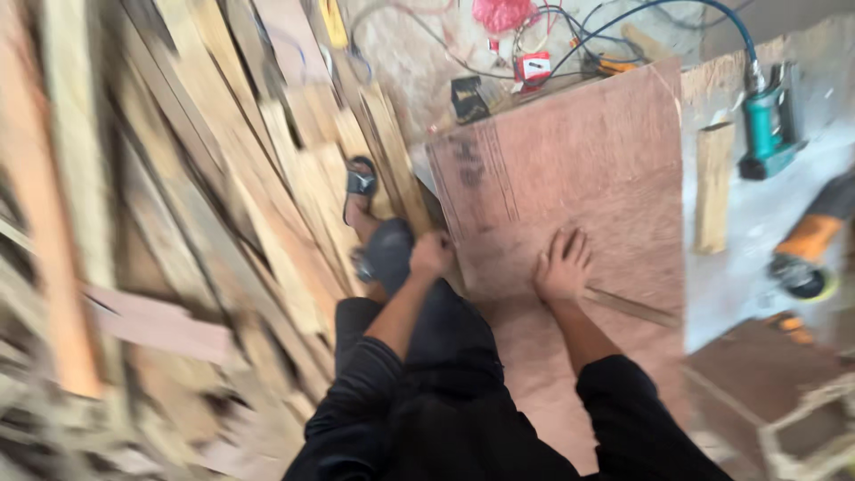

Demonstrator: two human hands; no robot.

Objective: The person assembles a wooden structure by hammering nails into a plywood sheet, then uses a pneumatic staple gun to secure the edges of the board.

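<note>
Plywood sheet (579, 169), reddish-brown, lies flat under both hands. Right hand (563, 265) is spread, fingers splayed and palm pressed on the face, probably pinning it. Left hand (432, 255) is curled closed over the sheet's left edge, likely steadying or lining it up. Thin wood strip (634, 306) lies just right of the right hand, on the sheet. Scrap lumber pile (178, 223) stacked left of the left hand. Teal power tool (768, 129) and orange grinder (806, 254) lie well right, off the sheet. No containers visible; frame blurred.
</note>
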